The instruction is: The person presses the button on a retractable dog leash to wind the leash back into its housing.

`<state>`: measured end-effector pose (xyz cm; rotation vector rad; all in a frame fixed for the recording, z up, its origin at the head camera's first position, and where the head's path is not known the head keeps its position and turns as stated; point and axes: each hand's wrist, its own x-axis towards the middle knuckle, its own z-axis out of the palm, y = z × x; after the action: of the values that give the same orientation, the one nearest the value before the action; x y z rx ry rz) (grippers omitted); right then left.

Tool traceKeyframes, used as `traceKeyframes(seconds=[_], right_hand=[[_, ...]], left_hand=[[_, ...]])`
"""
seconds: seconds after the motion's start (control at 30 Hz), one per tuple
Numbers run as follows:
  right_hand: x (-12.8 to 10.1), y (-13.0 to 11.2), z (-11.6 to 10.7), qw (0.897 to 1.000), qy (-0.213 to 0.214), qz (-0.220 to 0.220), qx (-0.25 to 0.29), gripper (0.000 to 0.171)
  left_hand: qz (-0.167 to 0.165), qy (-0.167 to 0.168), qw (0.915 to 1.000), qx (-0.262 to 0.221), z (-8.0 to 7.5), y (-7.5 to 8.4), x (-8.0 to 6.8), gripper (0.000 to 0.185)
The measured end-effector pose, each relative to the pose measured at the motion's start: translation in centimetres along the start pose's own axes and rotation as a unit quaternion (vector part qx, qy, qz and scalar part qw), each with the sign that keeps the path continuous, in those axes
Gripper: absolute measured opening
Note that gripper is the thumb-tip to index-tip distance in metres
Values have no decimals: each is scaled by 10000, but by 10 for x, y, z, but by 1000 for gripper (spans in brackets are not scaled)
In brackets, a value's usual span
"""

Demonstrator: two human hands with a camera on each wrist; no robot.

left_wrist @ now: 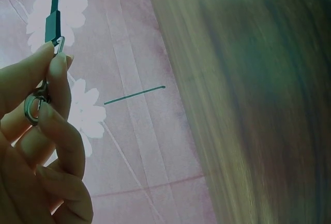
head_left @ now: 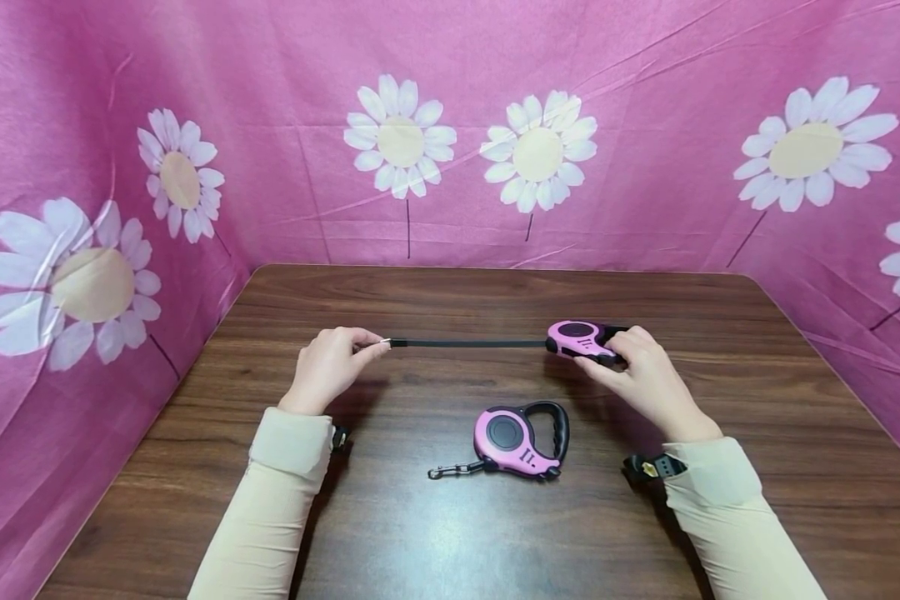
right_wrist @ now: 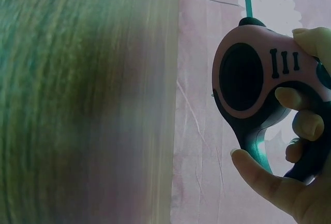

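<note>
My right hand [head_left: 648, 379] grips the black handle of a pink and black retractable dog leash [head_left: 574, 337], held up over the table. From its nozzle a dark strap [head_left: 472, 343] runs straight and taut to the left. My left hand [head_left: 330, 367] pinches the metal snap hook [left_wrist: 39, 100] at the strap's end between thumb and fingers. The right wrist view shows the leash case [right_wrist: 240, 76] with fingers through its handle loop. A second pink retractable leash [head_left: 506, 433] lies on the table between the arms, its snap hook [head_left: 453, 471] pointing left.
The brown wooden table [head_left: 390, 533] has its far edge against a pink cloth backdrop [head_left: 285, 167] printed with white daisies. Cloth also hangs along both sides. Each wrist wears a black strap [head_left: 654, 468] with a device.
</note>
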<state>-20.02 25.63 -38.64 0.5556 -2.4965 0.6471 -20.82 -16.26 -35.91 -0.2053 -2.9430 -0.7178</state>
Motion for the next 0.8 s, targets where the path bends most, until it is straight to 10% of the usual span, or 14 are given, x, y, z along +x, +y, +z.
traceKeyframes(seconds=[0.8], right_hand=[[1,-1,5,9998,13,-162,67,24]], left_hand=[[145,-49,9998,-89,3,7,-2,33]])
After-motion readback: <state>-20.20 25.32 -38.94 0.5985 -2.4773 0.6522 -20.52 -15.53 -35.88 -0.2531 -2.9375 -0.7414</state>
